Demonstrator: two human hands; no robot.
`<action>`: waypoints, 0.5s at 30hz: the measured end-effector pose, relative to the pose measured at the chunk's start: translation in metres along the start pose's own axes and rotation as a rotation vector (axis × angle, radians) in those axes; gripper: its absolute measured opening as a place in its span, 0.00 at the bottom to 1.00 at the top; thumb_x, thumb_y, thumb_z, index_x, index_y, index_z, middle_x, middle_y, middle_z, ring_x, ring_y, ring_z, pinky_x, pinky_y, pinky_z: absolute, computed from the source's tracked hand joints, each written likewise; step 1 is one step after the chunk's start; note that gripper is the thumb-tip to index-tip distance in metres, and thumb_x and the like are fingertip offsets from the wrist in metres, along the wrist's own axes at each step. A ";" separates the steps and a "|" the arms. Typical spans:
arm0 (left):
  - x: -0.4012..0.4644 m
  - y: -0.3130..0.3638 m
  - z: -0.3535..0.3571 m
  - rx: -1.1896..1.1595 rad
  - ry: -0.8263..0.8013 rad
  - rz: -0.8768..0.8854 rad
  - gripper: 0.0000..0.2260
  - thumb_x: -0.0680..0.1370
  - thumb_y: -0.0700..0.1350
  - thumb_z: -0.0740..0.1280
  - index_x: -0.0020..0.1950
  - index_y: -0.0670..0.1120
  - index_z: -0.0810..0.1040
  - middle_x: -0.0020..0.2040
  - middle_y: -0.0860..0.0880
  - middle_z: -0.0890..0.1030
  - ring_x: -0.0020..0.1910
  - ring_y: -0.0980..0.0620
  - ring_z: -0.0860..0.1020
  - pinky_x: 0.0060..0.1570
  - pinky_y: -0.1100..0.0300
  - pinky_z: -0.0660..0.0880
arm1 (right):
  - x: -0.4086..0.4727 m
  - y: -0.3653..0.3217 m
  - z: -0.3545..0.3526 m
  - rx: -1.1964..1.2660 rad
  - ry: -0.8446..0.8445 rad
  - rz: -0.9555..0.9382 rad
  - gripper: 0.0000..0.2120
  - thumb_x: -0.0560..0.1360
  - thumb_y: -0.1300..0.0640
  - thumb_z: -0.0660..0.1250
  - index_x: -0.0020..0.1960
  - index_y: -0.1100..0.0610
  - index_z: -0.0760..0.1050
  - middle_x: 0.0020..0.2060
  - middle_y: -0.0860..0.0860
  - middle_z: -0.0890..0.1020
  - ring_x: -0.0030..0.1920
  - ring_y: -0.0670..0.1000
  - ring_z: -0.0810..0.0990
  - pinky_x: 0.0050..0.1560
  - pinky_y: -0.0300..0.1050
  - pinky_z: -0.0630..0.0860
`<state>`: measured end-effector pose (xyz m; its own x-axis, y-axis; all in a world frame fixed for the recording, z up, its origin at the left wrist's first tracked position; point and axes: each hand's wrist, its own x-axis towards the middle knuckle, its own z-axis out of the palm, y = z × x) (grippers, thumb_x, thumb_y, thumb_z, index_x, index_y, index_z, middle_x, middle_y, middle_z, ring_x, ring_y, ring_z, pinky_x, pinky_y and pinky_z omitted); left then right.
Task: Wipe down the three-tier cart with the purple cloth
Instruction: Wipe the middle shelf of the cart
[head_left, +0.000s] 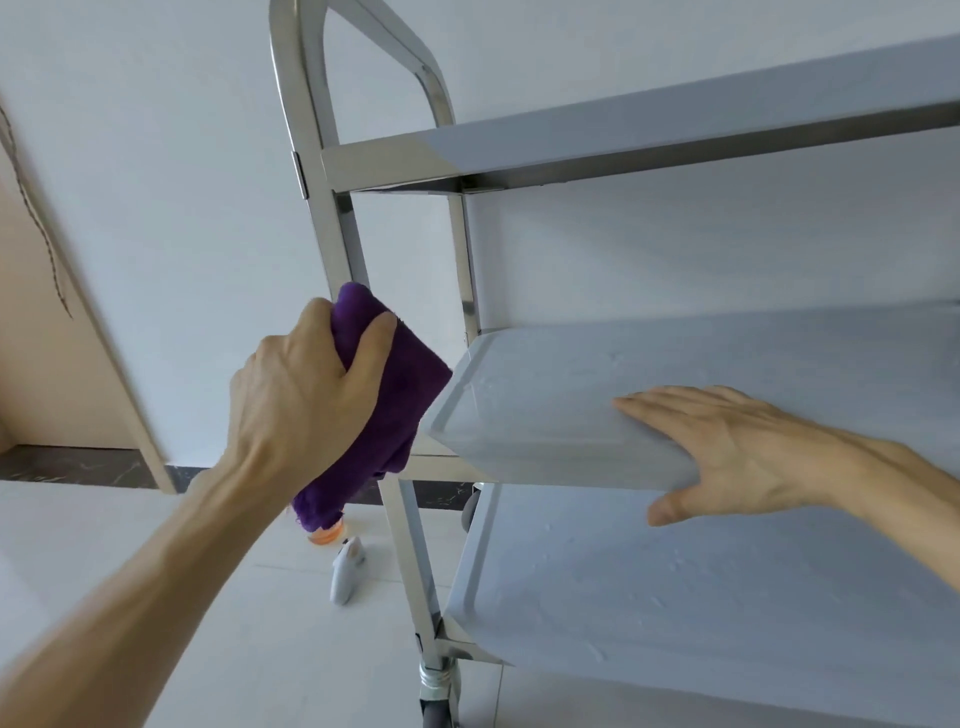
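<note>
The three-tier cart (675, 140) fills the right of the view, with steel posts and three pale grey shelves. My left hand (306, 395) is closed around the bunched purple cloth (400, 400), held against the left end of the middle shelf (545, 410), beside the front post. My right hand (727, 452) grips the front edge of that middle shelf, fingers flat on top and thumb underneath. The bottom shelf (675, 587) lies below, and the top shelf is seen from underneath.
A spray bottle (347, 569) with a white trigger and orange liquid lies on the pale tiled floor left of the cart. A caster wheel (439, 691) sits under the front post. A white wall is behind, with a beige door frame (62, 322) at the left.
</note>
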<state>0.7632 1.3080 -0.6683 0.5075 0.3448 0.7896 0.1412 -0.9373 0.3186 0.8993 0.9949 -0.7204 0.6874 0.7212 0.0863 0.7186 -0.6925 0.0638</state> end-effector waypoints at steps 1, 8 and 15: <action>0.001 0.011 0.001 -0.055 0.014 0.013 0.21 0.77 0.67 0.54 0.39 0.50 0.66 0.30 0.51 0.75 0.28 0.49 0.74 0.30 0.55 0.69 | -0.007 0.010 -0.001 -0.016 -0.014 0.022 0.55 0.59 0.20 0.55 0.79 0.41 0.42 0.78 0.37 0.51 0.77 0.40 0.48 0.75 0.42 0.49; 0.013 0.072 0.041 -0.086 0.034 0.211 0.21 0.78 0.66 0.54 0.41 0.49 0.65 0.28 0.53 0.73 0.26 0.49 0.73 0.29 0.56 0.68 | -0.050 0.060 -0.002 -0.131 -0.078 0.119 0.51 0.64 0.25 0.60 0.76 0.36 0.34 0.75 0.32 0.41 0.77 0.40 0.43 0.75 0.43 0.48; -0.010 0.082 0.101 0.155 -0.244 0.442 0.18 0.79 0.65 0.52 0.55 0.53 0.70 0.38 0.55 0.79 0.32 0.45 0.73 0.35 0.57 0.65 | -0.065 0.060 0.015 -0.145 -0.020 0.104 0.46 0.77 0.51 0.61 0.66 0.32 0.22 0.68 0.30 0.30 0.76 0.39 0.37 0.77 0.47 0.46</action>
<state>0.8551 1.2223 -0.7031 0.7279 -0.0899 0.6798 -0.0170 -0.9934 -0.1133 0.8996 0.9066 -0.7375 0.7604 0.6445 0.0801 0.6216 -0.7579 0.1980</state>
